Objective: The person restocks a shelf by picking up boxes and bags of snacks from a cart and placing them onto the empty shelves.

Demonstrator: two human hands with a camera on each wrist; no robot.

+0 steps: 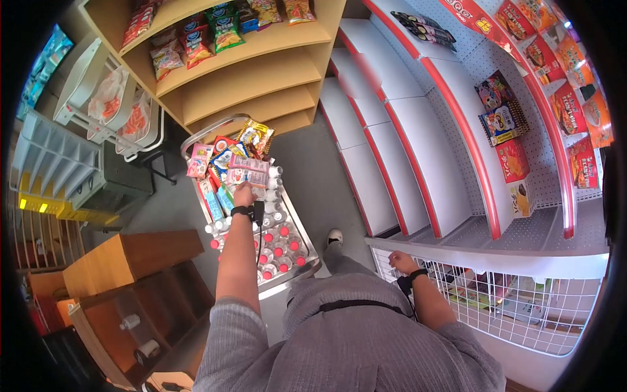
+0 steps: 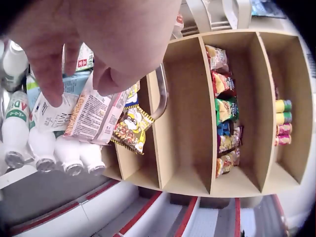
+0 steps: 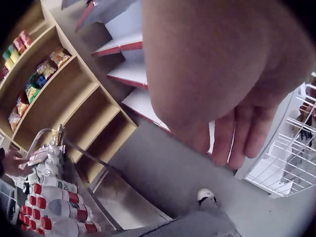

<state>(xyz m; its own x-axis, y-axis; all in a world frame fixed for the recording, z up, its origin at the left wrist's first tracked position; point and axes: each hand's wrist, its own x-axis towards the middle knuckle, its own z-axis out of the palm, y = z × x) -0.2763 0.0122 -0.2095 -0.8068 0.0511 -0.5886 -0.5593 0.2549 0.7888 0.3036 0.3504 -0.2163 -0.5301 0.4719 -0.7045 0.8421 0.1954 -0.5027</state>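
Note:
My left hand [image 1: 243, 195] reaches over a loaded metal cart [image 1: 307, 243], fingers pointing down and spread apart. In the left wrist view its thumb [image 2: 106, 84] overlaps the upper edge of a pink snack bag [image 2: 94, 116], and a fingertip lies over a white packet [image 2: 53, 114]. White-capped bottles [image 2: 17, 126] stand beside these bags. A yellow snack bag [image 2: 132, 127] lies beyond the pink one. My right hand [image 1: 403, 262] hangs, loosely curled and holding nothing, near a white wire basket [image 1: 483, 297]; its relaxed fingers [image 3: 224, 140] show in the right wrist view.
Red-capped bottles [image 1: 278, 251] fill the cart's near end. Ahead stands a wooden shelf unit [image 1: 255, 81] with chip bags [image 1: 225, 29] on its upper boards. White shelves with red edges [image 1: 418, 150] line the right. A wooden cabinet [image 1: 140, 251] stands left, and grey floor [image 1: 326, 189] runs between.

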